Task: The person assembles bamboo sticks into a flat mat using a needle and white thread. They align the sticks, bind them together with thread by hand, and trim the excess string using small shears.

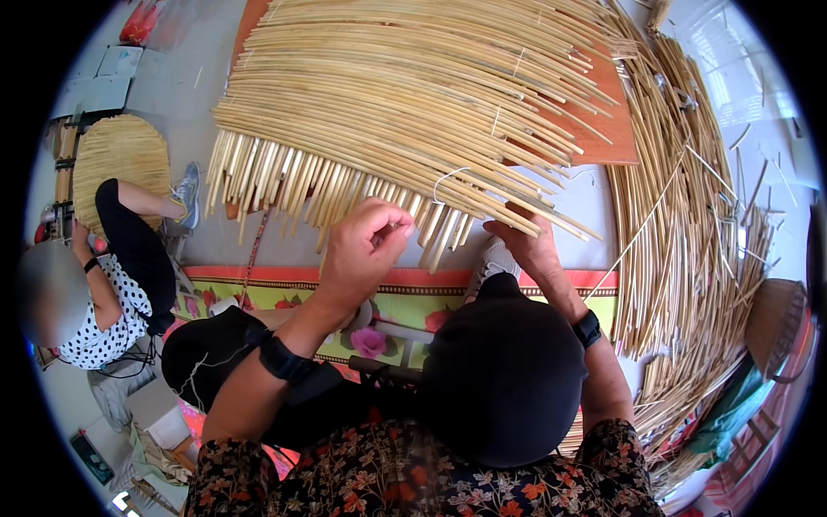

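Note:
In front of me lies a mat of straw-coloured reed stalks (345, 95), set side by side, with a second layer of stalks (284, 172) running crosswise beneath its near edge. A loop of white thread (448, 177) stands up from the near edge. Just below that edge my left hand (366, 246) is closed in a pinch; whatever its fingertips hold is too small to make out. My right hand (530, 246) is closed around stalk ends at the near right corner, its fingers partly hidden beneath them.
An orange-brown board (603, 129) lies under the mat. Long loose stalks (672, 224) are heaped at the right, beside a woven basket (774, 327). At the left sits another person (121, 302) by an oval reed mat (121, 164). A flowered cloth (401, 319) lies below my hands.

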Demonstrator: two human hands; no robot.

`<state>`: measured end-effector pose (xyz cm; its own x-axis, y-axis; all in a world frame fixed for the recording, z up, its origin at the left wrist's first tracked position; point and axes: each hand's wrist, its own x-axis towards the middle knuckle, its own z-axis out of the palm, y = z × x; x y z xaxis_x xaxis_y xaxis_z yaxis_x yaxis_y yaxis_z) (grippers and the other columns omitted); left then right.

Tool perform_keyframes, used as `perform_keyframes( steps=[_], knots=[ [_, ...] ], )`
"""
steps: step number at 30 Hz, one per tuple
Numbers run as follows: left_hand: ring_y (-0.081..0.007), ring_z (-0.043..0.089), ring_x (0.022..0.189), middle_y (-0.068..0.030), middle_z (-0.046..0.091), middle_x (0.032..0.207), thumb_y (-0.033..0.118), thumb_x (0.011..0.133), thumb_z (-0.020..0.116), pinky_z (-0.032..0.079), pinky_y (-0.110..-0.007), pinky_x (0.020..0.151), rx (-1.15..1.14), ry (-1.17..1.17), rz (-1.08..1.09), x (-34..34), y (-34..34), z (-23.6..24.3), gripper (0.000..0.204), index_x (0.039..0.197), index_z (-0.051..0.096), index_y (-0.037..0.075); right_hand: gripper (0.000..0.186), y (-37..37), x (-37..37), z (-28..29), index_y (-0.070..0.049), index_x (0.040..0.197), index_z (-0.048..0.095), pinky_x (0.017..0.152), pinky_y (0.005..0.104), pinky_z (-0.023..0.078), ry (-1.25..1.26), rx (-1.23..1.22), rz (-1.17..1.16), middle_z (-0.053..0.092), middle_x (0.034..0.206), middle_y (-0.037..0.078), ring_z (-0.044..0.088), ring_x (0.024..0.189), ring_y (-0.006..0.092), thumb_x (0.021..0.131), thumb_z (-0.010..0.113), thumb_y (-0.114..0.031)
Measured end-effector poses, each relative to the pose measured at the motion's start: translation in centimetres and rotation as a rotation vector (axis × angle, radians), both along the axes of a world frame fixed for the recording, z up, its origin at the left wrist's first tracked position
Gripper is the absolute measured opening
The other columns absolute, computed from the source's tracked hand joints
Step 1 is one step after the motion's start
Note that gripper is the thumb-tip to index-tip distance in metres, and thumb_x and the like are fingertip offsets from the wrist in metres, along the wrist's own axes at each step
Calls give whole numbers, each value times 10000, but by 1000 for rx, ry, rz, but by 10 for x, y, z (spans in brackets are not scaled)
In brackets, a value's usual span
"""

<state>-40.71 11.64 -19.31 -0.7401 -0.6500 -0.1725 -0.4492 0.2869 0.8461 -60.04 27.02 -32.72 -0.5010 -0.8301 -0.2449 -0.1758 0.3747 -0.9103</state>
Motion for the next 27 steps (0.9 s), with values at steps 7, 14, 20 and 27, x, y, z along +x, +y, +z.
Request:
perform_keyframes(
  steps=[7, 14, 20, 27],
  knots=[
    [-107, 591, 710, -62, 624, 869, 20, 842, 649, 481, -226, 636, 60, 18, 20, 9, 12, -3, 68, 900, 646, -15, 167, 89, 4, -42, 9, 909, 639, 560, 297, 484, -352, 146, -253, 613, 757, 93, 628, 622, 160, 863, 661, -150],
    [-105, 611, 728, -64, 627, 900, 27, 867, 627, 490, -228, 644, 78, 18, -27, 8, 12, -5, 84, 934, 648, -19, 156, 143, 34, -15, -15, 892, 657, 659, 394, 536, 566, 473, -7, 636, 1077, 120, 662, 802, 287, 771, 707, -98],
    [-91, 614, 817, -60, 624, 1036, 63, 926, 591, 490, -230, 708, 301, -198, 26, 10, 19, 12, 144, 1036, 632, -22, 82, 68, -6, 12, -8, 873, 646, 569, 309, 498, 230, -18, -66, 614, 888, 101, 615, 667, 205, 835, 685, -70],
    [-203, 496, 1270, -186, 506, 1382, 274, 965, 596, 403, -332, 1038, 594, -260, 112, 34, 50, 18, 614, 1422, 363, -64, 423, -17, 2, 24, -39, 1253, 464, 588, 298, 513, -675, -195, 169, 603, 857, 47, 572, 670, 130, 869, 639, -59]
  ],
)
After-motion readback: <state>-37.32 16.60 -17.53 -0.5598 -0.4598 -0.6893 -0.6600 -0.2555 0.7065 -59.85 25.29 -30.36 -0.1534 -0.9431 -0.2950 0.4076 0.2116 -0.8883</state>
